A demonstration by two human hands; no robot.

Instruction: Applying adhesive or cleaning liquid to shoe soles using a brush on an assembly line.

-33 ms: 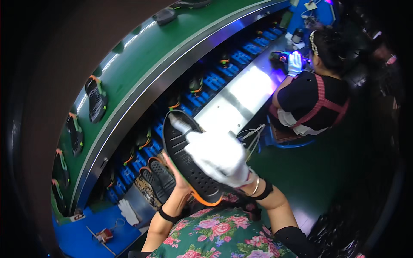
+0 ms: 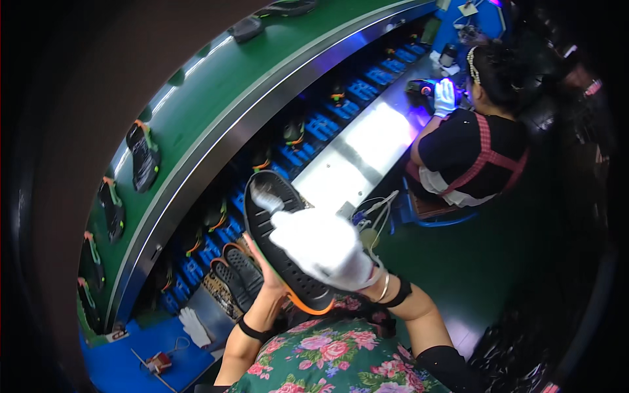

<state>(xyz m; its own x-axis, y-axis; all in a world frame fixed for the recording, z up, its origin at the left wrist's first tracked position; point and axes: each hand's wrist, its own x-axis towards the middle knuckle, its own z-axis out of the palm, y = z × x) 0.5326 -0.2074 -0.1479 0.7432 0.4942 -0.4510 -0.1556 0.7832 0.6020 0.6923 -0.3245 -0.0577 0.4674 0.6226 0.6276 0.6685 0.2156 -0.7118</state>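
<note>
We hold a black shoe sole with an orange edge [image 2: 283, 252] up in front of us, tread side facing us. Our right hand [image 2: 324, 247], in a white glove, lies across the tread with fingers curled over it, clenched on the sole. Our bare left hand [image 2: 265, 275] supports it from underneath, gripping the lower edge. Against the other picture, taken at the same instant, nothing differs: the sole sits at the same tilt, so the handling looks mid-way, in our judgement. More soles [image 2: 237, 267] lie just below on the surface [image 2: 357, 157], and others ride the green conveyor belt [image 2: 216, 98]. A co-worker [image 2: 472, 141] sits well apart.
</note>
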